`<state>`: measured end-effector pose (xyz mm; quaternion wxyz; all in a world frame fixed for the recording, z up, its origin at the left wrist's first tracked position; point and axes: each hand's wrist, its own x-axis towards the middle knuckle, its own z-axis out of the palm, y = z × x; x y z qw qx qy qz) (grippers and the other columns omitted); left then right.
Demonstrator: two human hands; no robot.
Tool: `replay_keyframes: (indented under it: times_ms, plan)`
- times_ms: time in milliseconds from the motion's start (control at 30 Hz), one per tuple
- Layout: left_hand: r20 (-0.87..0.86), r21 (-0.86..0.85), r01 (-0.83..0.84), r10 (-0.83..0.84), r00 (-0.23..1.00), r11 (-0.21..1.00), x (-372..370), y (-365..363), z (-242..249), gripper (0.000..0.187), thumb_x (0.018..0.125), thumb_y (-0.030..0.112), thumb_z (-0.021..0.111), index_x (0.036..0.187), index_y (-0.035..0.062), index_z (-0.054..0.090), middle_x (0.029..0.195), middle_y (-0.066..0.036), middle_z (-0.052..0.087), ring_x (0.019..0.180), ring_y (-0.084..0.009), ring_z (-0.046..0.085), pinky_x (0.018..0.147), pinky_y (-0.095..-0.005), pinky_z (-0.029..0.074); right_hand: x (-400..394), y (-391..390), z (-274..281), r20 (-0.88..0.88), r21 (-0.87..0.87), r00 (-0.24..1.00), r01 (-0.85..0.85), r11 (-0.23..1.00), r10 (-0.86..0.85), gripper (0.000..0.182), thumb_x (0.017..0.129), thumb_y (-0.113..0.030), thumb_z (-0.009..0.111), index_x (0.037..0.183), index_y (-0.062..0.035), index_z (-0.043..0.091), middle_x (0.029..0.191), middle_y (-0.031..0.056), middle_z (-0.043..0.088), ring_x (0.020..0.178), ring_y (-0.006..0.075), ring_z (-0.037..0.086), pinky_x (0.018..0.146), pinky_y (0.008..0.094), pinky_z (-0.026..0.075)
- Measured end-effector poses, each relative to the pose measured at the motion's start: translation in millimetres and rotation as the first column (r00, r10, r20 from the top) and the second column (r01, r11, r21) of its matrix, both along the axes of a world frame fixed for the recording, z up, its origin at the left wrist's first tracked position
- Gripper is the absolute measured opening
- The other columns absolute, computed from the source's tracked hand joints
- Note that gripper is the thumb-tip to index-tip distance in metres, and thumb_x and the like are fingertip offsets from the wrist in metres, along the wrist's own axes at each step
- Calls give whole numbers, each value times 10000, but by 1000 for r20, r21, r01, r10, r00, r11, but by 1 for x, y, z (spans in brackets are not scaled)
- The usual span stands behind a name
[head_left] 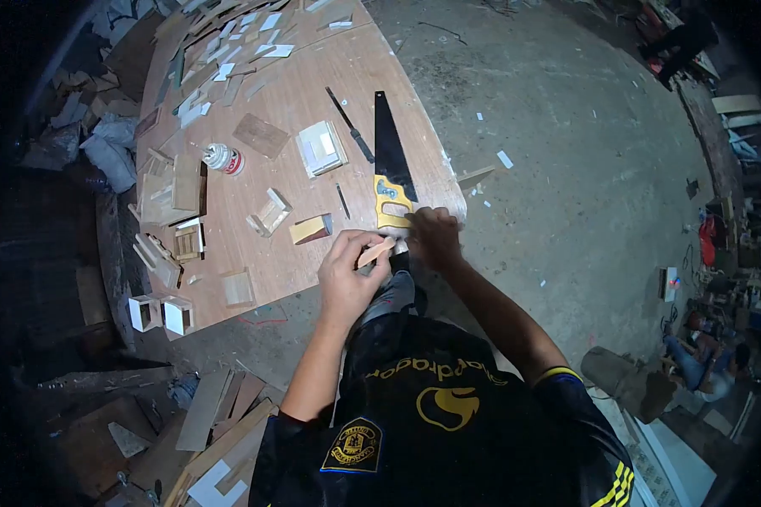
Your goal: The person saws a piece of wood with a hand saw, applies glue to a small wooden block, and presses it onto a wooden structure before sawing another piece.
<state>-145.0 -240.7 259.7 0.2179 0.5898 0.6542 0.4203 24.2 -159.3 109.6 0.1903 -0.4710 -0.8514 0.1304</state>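
Note:
My left hand (349, 275) is closed on a small, light wooden piece (375, 252) at the table's near edge. Close to the yellow handle of a handsaw (390, 152), my right hand (435, 237) is blurred, and its fingers are too smeared to read. The saw lies on the table with its black blade pointing away from me. Left of the saw are a long dark tool (351, 125), a thin pencil-like stick (342, 201) and a stack of pale square pieces (320, 149). A yellow and dark block (311, 229) lies near my left hand.
On the wooden table (287, 182) stand a glue bottle (224, 159), small wooden assemblies (173, 188) and a brown flat board (260, 136). Many wood offcuts (228, 68) cover its far end. Boards (220, 414) lie on the floor below left. A person (706, 372) is at the far right.

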Motion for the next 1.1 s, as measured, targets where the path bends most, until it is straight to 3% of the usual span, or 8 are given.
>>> replay_keyframes:
  times_ms: [67,333,467,600,800,900,967,1100]
  plan:
    - [-31,6,-4,4,1000,1000,-5,9,-7,200,765,17,738,944,27,650,941,-96,631,818,-205,634,679,-292,504,-17,4,-7,91,158,995,24,987,-39,476,650,-266,738,1093,-134,628,989,70,589,915,289,555,768,442,453]
    - [1,66,-21,21,1000,998,-28,47,-27,262,726,-21,754,958,26,642,922,-112,645,835,-236,646,710,-296,508,-55,25,-60,252,-1,965,-69,998,68,401,750,-309,657,1091,-99,631,1031,82,612,1043,302,518,878,459,408]
    - [44,-94,-9,13,999,995,-35,66,-31,242,745,0,737,961,41,636,908,-103,639,789,-224,631,658,-304,506,-57,26,-65,280,35,958,-74,997,61,370,746,-310,649,1050,-100,639,997,77,612,1032,294,524,875,460,407]
    - [68,-150,-66,77,995,987,-39,87,-48,220,728,84,773,917,46,666,928,-98,650,819,-268,636,735,-350,512,-45,34,-54,181,68,983,-51,996,38,343,730,-298,660,1009,-103,616,981,81,608,1007,296,533,848,469,401]
    - [-142,-72,-60,49,989,996,-36,111,-76,198,742,144,766,918,111,682,933,-48,657,880,-251,595,793,-376,431,-1,42,-16,67,16,990,126,992,-127,316,724,-224,682,992,-90,582,974,94,599,990,328,530,818,478,402]
    - [-202,-61,-2,-10,979,998,-27,125,-95,201,756,177,750,939,125,685,933,-37,652,885,-248,597,797,-378,414,26,44,7,-203,-65,948,238,969,-247,249,746,-89,676,965,-61,563,915,129,583,890,350,553,743,469,437]
    - [-224,-49,67,-76,972,997,-15,137,-123,190,767,176,736,944,133,686,932,-36,648,889,-247,596,794,-383,413,45,42,26,-409,-430,723,385,817,-556,171,771,14,633,910,-27,543,836,164,545,744,367,550,650,430,451]
    - [-265,-95,301,-315,911,949,23,179,-178,196,769,160,704,964,156,683,942,-31,638,900,-250,591,782,-407,407,97,55,54,-355,-192,754,519,833,-552,108,783,49,577,860,-6,526,750,159,491,650,330,537,587,379,424]
